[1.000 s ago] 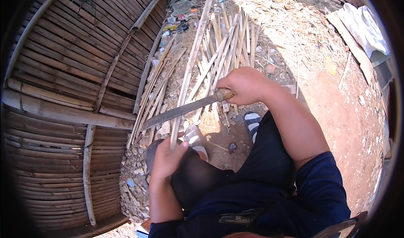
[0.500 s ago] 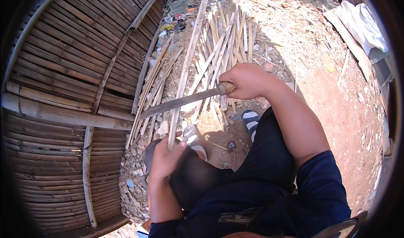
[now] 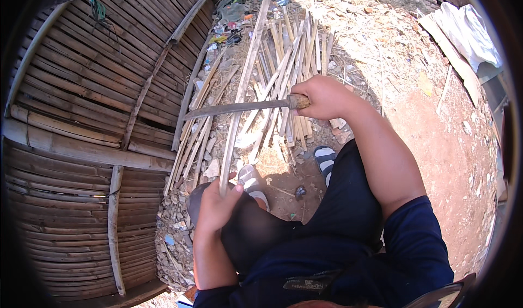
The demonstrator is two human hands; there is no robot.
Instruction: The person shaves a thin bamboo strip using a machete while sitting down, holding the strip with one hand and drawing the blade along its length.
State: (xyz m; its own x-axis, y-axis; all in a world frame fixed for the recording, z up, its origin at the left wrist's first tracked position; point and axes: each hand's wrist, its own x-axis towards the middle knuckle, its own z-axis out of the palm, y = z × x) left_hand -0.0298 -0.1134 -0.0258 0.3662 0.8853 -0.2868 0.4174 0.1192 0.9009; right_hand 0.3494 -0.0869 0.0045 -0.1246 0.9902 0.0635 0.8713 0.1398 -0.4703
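My left hand [image 3: 217,202] grips the near end of a long, pale bamboo strip [image 3: 246,79] beside my left knee. The strip slants up and away, its far end near the top of the view. In my right hand [image 3: 325,97] is the wooden handle of a machete [image 3: 239,107], fingers wrapped round it. Its long, dark blade points left and lies across the strip at about mid-length; whether the edge bites into the bamboo cannot be told. Beyond the blade, a loose pile of split bamboo strips [image 3: 297,63] rests on the ground.
A bamboo-slat wall [image 3: 71,74] stands close on the left, with more thin strips [image 3: 190,150] along its foot. Stones and litter [image 3: 223,30] cover the ground there. My sandalled feet [image 3: 251,180] are below the blade. White cloth [image 3: 463,33] hangs over a board at the far right.
The machete has moved a little up the strip, away from me, and its blade now lies nearer level. My right hand has shifted slightly right and away. My left hand keeps its hold.
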